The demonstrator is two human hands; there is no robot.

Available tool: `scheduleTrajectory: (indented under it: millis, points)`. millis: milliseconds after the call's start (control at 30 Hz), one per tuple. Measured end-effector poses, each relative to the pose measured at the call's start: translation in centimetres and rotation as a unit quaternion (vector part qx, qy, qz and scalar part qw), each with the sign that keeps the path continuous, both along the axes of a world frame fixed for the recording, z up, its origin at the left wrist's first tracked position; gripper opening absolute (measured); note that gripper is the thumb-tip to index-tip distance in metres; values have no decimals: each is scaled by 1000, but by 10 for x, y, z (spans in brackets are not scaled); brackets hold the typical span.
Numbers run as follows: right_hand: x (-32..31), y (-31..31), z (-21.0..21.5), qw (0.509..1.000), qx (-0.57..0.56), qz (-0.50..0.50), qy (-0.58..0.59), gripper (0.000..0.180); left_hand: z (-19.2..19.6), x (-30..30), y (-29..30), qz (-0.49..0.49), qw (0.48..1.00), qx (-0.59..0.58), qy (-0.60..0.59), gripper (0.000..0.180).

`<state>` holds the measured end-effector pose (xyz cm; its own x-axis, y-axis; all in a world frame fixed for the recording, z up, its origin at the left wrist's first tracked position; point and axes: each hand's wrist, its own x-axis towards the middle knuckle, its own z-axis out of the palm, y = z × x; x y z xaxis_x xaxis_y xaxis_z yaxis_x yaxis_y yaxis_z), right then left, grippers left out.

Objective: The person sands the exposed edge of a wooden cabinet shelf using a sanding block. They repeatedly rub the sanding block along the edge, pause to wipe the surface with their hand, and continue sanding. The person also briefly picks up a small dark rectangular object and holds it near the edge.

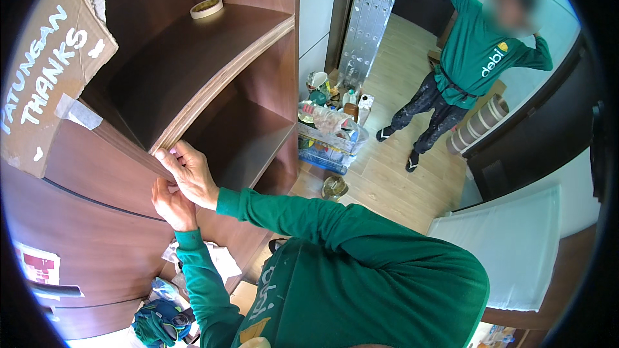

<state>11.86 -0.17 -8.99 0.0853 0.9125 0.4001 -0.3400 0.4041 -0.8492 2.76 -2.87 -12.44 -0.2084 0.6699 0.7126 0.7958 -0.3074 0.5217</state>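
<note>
A dark brown curved shelf [187, 58] in a wooden cabinet has a pale, streaked front edge [222, 78]. At the near left end of that edge, my right hand [193, 177] is closed, with thumb and fingers pinched against it. Just below, my left hand [174, 206] is closed too, its fingers curled close to the cabinet side under the same corner. Whatever small thing those fingers may hold is hidden. Farther back on the shelf lies a roll of tape [206, 8].
Cardboard with white handwriting [58, 71] is taped at the left. A lower shelf [248, 135] sits beneath. On the floor are a plastic bin of supplies [329, 145] and a small container [334, 187]. A folded ladder [367, 32] and another person [480, 58] are beyond.
</note>
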Motion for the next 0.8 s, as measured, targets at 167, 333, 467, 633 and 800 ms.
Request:
scheduleTrajectory:
  millis: [167,333,467,633,800]
  points:
    - [-1,3,3,999,27,-14,16,32,0,-1,2,18,1000,-5,3,27]
    - [3,2,3,998,56,-30,-10,31,-2,-2,2,11,1000,-2,-8,28]
    - [11,1,5,998,49,-11,-48,26,-3,-1,1,4,1000,4,-14,28]
    - [16,-1,10,997,46,-15,-54,23,-6,1,5,-14,999,14,-32,27]
    - [15,-3,6,997,40,-28,-63,17,-13,-3,8,5,995,-1,-95,18]
